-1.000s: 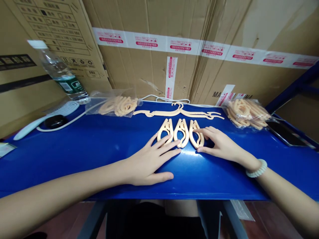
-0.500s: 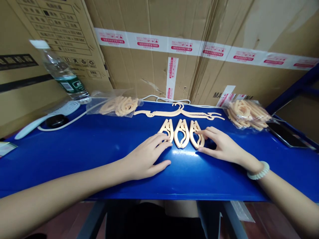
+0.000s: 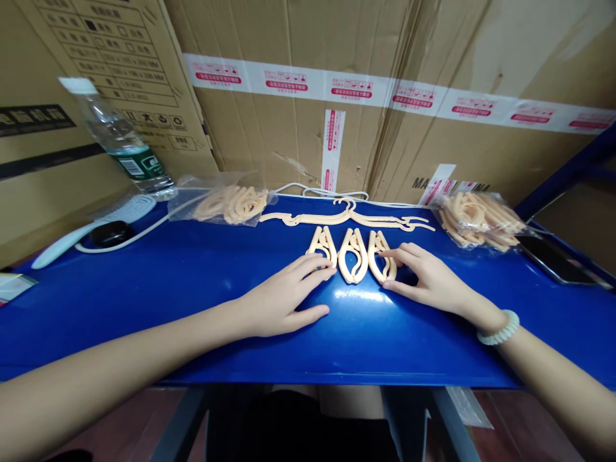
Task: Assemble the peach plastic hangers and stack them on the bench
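Observation:
Three beige folding clothes hangers, folded up, lie in a row on the blue tabletop (image 3: 192, 276). My left hand (image 3: 283, 292) rests its outstretched fingertips on the left folded hanger (image 3: 328, 239), with the thumb apart below it. Nothing touches the middle folded hanger (image 3: 342, 263). At the right folded hanger (image 3: 372, 256), my right hand (image 3: 428, 276) has its thumb on the bottom end and its fingers on the right side, gripping it lightly. Just behind the row lie unfolded hangers (image 3: 317, 219) with their hooks pointing away from me.
Clear bags of folded hangers lie at the back left (image 3: 231, 204) and back right (image 3: 476, 218). A phone (image 3: 556, 260) is beyond my right hand. On the left are a water bottle (image 3: 125, 144), a hairbrush (image 3: 72, 244) and a black mouse-like object (image 3: 111, 234). Cardboard boxes (image 3: 269, 141) stand behind.
The left folded hanger and my left hand have shifted slightly away from me, and the hanger is turned a little. My right hand stays at the right hanger.

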The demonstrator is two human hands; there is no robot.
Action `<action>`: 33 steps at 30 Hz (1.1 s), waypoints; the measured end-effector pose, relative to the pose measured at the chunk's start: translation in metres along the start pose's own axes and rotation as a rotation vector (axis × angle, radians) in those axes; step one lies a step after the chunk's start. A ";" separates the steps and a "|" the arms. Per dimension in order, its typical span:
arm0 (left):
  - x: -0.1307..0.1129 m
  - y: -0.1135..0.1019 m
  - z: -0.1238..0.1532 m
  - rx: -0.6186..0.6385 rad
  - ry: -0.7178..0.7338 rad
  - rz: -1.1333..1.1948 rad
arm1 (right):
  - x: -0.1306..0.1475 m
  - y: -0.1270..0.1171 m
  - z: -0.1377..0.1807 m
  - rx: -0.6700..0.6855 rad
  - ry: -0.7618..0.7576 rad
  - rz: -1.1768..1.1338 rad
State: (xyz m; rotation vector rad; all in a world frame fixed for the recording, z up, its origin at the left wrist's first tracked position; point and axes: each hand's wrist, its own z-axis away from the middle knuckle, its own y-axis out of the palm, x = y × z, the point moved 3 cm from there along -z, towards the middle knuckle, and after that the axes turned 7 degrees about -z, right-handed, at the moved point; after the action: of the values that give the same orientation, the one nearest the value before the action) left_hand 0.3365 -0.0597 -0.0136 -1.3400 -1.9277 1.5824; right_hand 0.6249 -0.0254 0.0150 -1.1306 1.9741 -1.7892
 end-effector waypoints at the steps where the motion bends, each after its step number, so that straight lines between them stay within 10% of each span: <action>1: 0.001 0.000 0.000 0.005 0.005 -0.001 | 0.000 0.000 0.000 -0.002 0.003 0.000; 14: 0.006 -0.003 -0.001 0.029 0.010 0.040 | -0.004 0.000 0.001 -0.008 0.001 0.025; 33: 0.036 -0.001 -0.004 -0.310 -0.409 0.578 | -0.003 -0.008 0.004 -0.096 0.115 -0.009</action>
State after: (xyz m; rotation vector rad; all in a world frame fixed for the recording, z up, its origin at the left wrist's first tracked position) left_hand 0.3205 -0.0283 -0.0230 -1.9657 -2.2211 2.0039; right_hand 0.6328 -0.0262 0.0210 -1.0882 2.1447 -1.8194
